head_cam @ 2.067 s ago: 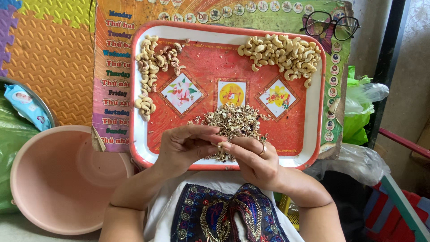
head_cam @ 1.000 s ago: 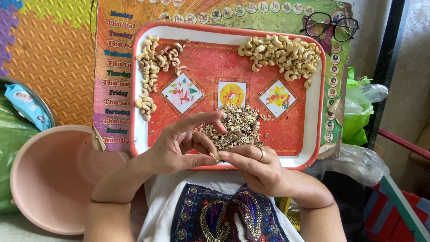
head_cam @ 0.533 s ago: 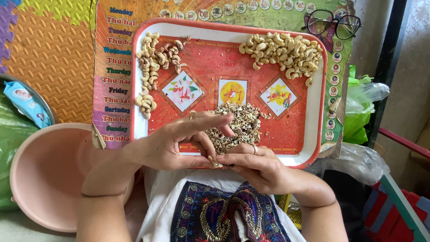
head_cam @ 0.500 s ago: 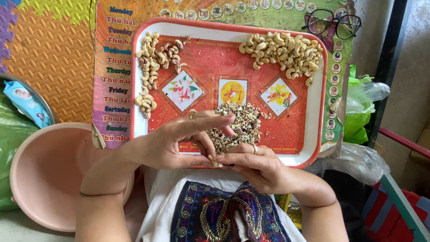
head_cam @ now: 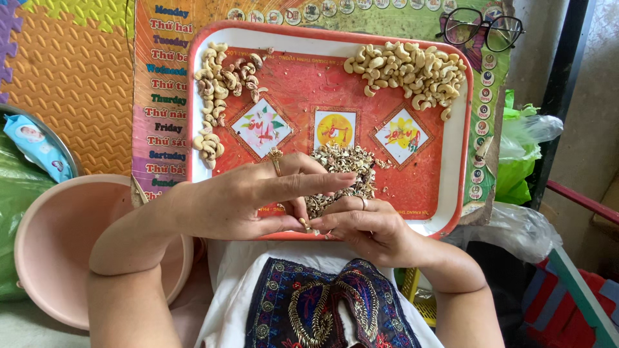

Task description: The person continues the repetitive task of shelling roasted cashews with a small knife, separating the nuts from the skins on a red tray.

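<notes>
A red tray (head_cam: 445,154) with a white rim lies in front of me. My left hand (head_cam: 251,196), with a ring on it, stretches its fingers over a pile of brown husks (head_cam: 345,167) in the tray's middle. My right hand (head_cam: 371,225), also ringed, sits at the tray's near edge. The fingertips of both hands meet and pinch a small cashew nut (head_cam: 303,223). Pale peeled cashews (head_cam: 406,67) are heaped at the tray's far right. Cashews with brown skin (head_cam: 219,80) lie along its far left side.
A pink plastic basin (head_cam: 58,238) stands at the left under my left forearm. Black glasses (head_cam: 480,31) rest beyond the tray at the top right. Green plastic bags (head_cam: 516,161) lie to the right. An orange foam mat (head_cam: 71,84) and a printed chart (head_cam: 161,96) lie under the tray.
Both hands have stayed over the husk pile. My left hand has spread its fingers across the pile, and the pinching fingertips have shifted toward the tray's near edge.
</notes>
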